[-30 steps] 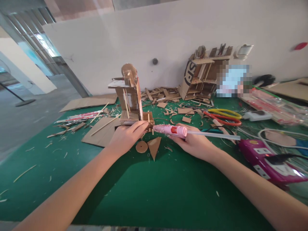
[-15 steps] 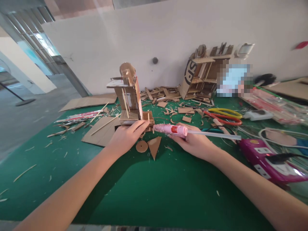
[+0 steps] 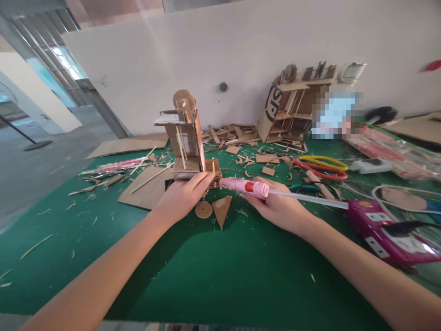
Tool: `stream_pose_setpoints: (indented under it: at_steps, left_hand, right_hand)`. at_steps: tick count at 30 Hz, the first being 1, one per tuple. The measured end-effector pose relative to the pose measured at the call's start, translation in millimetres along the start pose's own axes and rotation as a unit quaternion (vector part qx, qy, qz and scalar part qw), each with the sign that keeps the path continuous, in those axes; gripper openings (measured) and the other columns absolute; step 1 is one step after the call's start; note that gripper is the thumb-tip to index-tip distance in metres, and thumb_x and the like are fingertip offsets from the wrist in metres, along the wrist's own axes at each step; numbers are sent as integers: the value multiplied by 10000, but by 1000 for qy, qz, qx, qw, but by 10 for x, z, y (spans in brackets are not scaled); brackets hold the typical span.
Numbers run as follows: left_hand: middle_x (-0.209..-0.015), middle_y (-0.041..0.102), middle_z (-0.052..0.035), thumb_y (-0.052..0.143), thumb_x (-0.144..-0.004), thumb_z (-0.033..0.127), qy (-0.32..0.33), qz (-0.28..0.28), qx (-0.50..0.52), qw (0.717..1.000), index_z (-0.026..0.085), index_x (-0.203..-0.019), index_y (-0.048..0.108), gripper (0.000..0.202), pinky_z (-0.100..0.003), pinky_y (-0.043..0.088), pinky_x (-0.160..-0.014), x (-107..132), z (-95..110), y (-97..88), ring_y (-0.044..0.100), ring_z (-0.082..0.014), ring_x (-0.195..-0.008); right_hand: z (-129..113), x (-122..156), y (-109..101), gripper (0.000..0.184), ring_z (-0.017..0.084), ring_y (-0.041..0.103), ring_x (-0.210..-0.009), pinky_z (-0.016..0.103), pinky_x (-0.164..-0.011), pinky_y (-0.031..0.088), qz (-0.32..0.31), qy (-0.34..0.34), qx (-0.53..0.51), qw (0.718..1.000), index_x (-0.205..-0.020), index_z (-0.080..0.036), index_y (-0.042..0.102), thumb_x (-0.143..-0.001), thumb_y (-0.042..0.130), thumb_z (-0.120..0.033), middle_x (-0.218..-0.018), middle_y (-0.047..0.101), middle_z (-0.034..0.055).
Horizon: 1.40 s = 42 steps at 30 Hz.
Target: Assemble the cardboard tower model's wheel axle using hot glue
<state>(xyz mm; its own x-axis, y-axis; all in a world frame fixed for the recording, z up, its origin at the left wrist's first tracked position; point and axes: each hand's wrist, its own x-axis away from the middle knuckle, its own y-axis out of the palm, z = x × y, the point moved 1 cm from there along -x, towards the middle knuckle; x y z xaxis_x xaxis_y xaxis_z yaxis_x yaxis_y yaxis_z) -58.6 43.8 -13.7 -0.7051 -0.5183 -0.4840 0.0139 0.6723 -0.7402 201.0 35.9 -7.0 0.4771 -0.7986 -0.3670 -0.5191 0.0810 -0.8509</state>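
Note:
A pink hot glue gun [image 3: 243,185] is in my right hand [image 3: 280,204], fingers wrapped round its handle. A clear glue stick [image 3: 306,198] juts from its back end, and its nozzle points left at the low part of a cardboard model [image 3: 186,147]. My left hand [image 3: 184,195] grips the model's base at the front, its fingertips beside a short wooden peg [image 3: 213,166]. The model stands upright with thin sticks and a rounded top. Just in front of it lie a cardboard disc [image 3: 203,210] and a cardboard triangle [image 3: 222,209].
A second cardboard structure [image 3: 275,110] stands against the wall, near a heap of cardboard scraps [image 3: 234,134]. Scissors with yellow and red handles [image 3: 324,165] lie at right, behind a magenta power strip [image 3: 389,234] with cords. Cardboard sheets [image 3: 141,188] and sticks are at left.
Hardly anything differs. Both hands keep their places, with the glue gun's nozzle still beside the model's base; the whole view has shifted very slightly.

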Motion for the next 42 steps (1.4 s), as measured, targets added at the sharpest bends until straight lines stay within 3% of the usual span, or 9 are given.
stream_pose_setpoints:
  at_steps: [6, 9, 13, 16, 21, 25, 31, 38, 42]
  left_hand:
    - [-1229, 624, -141, 439, -946, 221, -25, 10, 4, 1000, 93, -1382, 361, 461, -282, 542, -547, -38, 36, -26, 690, -197, -819]
    - [-1200, 647, -137, 424, -939, 193, -39, 23, 13, 999, 96, -1414, 308, 498, -273, 540, -539, -44, 42, -53, 692, -182, -764]
    - [-1193, 661, -120, 430, -925, 154, -43, 67, 46, 996, 125, -1427, 282, 524, -258, 562, -635, -14, 29, -70, 693, -184, -887]
    - [-1169, 681, -91, 443, -923, 157, -79, 81, 66, 991, 155, -1422, 291, 521, -252, 550, -596, 2, 12, -71, 695, -150, -746]
    - [-1209, 664, -70, 395, -953, 198, -112, 29, 145, 983, 171, -1473, 176, 565, -233, 523, -545, -24, -5, -45, 675, -114, -642]
    - [-1194, 672, -51, 391, -958, 198, -113, 12, 177, 978, 183, -1482, 155, 575, -217, 516, -556, -44, -25, -15, 685, -106, -671]
    - [-1223, 655, -61, 417, -951, 173, -105, 29, 210, 972, 194, -1481, 158, 590, -218, 540, -634, -46, -50, 8, 698, -110, -755]
    - [-1249, 640, -72, 365, -971, 198, -108, 3, 237, 966, 205, -1487, 133, 565, -216, 549, -670, -60, -40, -7, 700, -106, -800]
    - [-1201, 665, -89, 387, -969, 207, -96, -3, 188, 977, 172, -1411, 302, 451, -228, 540, -650, -57, -41, -20, 702, -137, -832]
  right_hand:
    - [8, 3, -10, 246, 140, 499, -639, 263, -570, 339, 18, 7, -17, 1000, -762, -205, 447, -934, 435, -380, -730, 504, -4]
    - [20, 0, -6, 245, 136, 497, -635, 263, -577, 345, 27, 2, -36, 999, -756, -202, 450, -929, 446, -375, -716, 499, -7]
    - [45, 2, 9, 236, 130, 501, -636, 253, -572, 350, 44, -17, -55, 997, -756, -199, 454, -924, 466, -364, -720, 505, -4]
    - [48, 6, 12, 230, 123, 509, -629, 242, -571, 357, 62, -34, -64, 995, -746, -195, 464, -919, 481, -346, -713, 518, -2]
    - [-9, 35, 2, 171, 123, 555, -613, 228, -558, 364, 64, -23, -42, 997, -801, -194, 544, -906, 495, -320, -726, 599, 5]
    - [-87, 87, -12, 133, 137, 580, -557, 243, -495, 306, 89, -6, 52, 995, -871, -201, 601, -878, 496, -284, -719, 664, 4]
    - [-251, 140, -60, 181, 134, 583, -552, 272, -514, 298, 125, -138, 175, 967, -889, -170, 627, -855, 459, -228, -760, 701, 26]
    - [-342, 227, -58, 213, 125, 550, -516, 288, -495, 273, 126, -141, 210, 959, -804, -167, 623, -880, 425, -192, -697, 675, 19]
    - [-312, 266, -28, 181, 138, 584, -543, 287, -494, 280, 129, -125, 200, 963, -847, -156, 628, -865, 453, -199, -738, 685, 23]
